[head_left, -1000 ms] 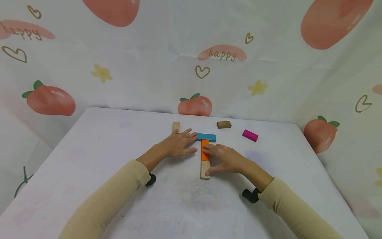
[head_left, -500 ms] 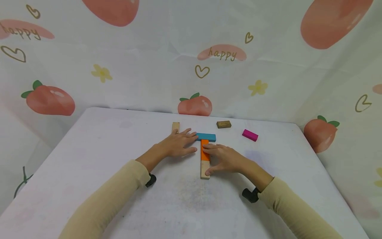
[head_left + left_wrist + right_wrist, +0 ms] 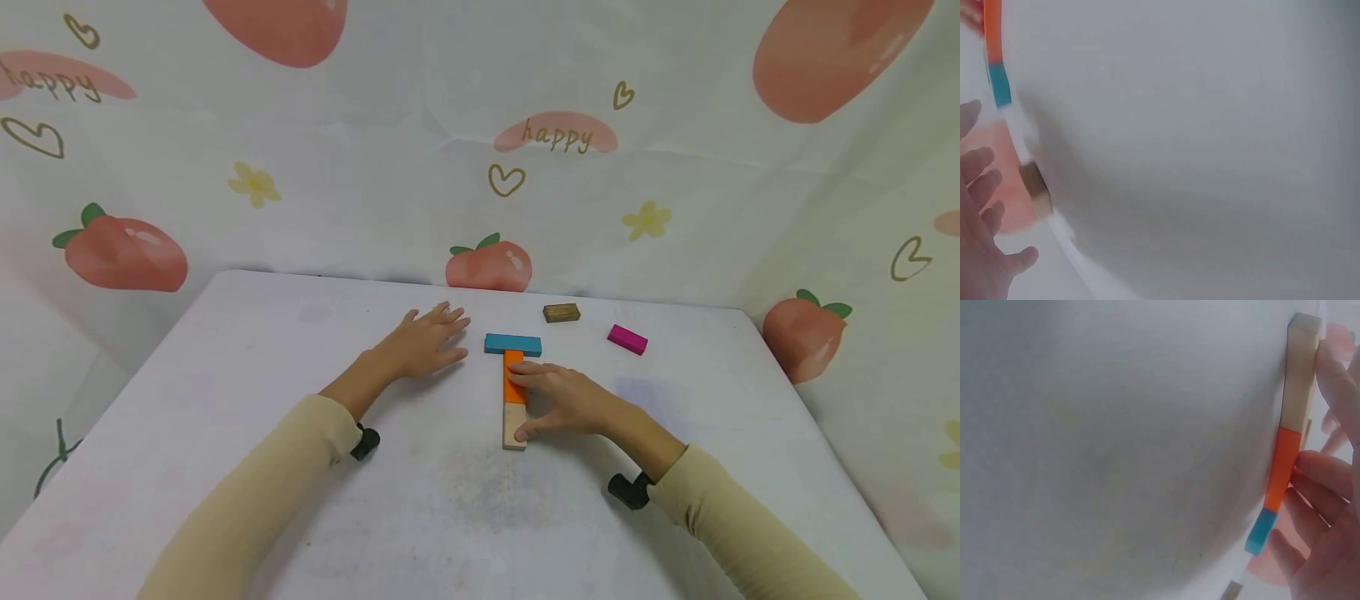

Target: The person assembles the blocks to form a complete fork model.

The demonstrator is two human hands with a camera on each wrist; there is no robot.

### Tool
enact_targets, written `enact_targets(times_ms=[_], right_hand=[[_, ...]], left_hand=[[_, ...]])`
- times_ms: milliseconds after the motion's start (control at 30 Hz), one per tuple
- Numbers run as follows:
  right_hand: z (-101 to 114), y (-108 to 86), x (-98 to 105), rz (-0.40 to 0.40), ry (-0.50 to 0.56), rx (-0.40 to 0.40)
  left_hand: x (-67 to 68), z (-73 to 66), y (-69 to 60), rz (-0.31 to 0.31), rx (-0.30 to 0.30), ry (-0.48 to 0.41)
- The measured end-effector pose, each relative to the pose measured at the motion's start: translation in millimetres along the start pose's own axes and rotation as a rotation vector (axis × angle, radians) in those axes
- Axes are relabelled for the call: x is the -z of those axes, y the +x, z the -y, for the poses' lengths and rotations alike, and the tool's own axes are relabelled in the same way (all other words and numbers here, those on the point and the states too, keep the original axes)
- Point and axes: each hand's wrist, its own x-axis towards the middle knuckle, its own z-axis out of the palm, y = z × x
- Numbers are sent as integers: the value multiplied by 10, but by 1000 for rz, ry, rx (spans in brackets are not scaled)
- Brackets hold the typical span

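Observation:
A blue block [image 3: 513, 344] lies crosswise at the end of an orange block [image 3: 514, 379]. A plain wooden block [image 3: 514, 427] continues the orange one toward the person, so the three form a T. My right hand [image 3: 566, 400] rests on this stem: the fingers touch the orange block and the thumb touches the plain one. Left of the T, my left hand [image 3: 423, 343] hovers with spread fingers and holds nothing. Another plain wooden block [image 3: 1036, 189] shows near its fingers in the left wrist view; in the head view the hand hides it.
A dark brown wooden block [image 3: 562, 312] lies at the back of the white table [image 3: 315, 500]. To its right is a magenta block [image 3: 627, 339]. A printed cloth [image 3: 375, 125] hangs behind the table.
My left hand has left the blue block's left end and moved left and back, over the far plain wooden block. The right hand and the T of blocks stay in place.

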Motion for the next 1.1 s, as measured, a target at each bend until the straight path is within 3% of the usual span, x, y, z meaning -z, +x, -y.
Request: enact_targets(times_ms=[200, 400, 800, 1100], right_hand=[[-12, -9, -14, -10, 3, 7], [-22, -24, -26, -20, 9, 18], [-22, -24, -27, -24, 16, 26], [-23, -20, -26, -20, 11, 21]], left_hand=[[44, 231, -60, -25, 69, -22], [61, 330, -108, 5, 85, -8], [51, 345, -152, 24, 65, -20], [-21, 311, -109, 64, 80, -2]])
